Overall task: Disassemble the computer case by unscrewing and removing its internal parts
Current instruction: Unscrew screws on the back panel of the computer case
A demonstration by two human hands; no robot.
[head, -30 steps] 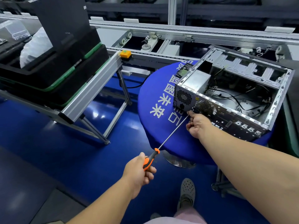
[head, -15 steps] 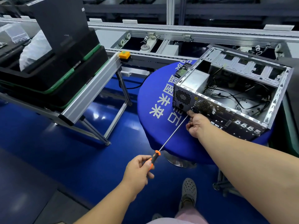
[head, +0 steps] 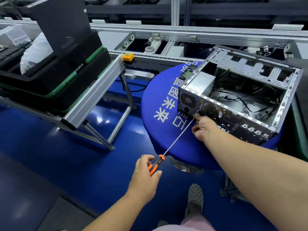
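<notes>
An open metal computer case (head: pixel 241 95) lies on its side on a round blue table (head: pixel 160 104), rear panel toward me. Inside are a grey power supply (head: pixel 200 83) and loose black cables (head: pixel 240 99). A long screwdriver (head: pixel 173 144) with an orange and black handle runs from my left hand up to the rear panel, below the round fan grille (head: pixel 210 110). My left hand (head: pixel 146 170) grips the handle with thumb and fingers. My right hand (head: pixel 204 128) pinches the shaft near the tip, against the panel. The tip is hidden by my fingers.
Stacked black and green bins (head: pixel 55 75) sit on an aluminium rack (head: pixel 93 100) at the left. A conveyor line (head: pixel 183 32) runs across the back, with an orange button box (head: pixel 128 56). The floor is blue; my grey shoe (head: pixel 195 199) stands below the table.
My left hand's fingers have shifted round the screwdriver handle, turning it. My right hand and the case have stayed in place.
</notes>
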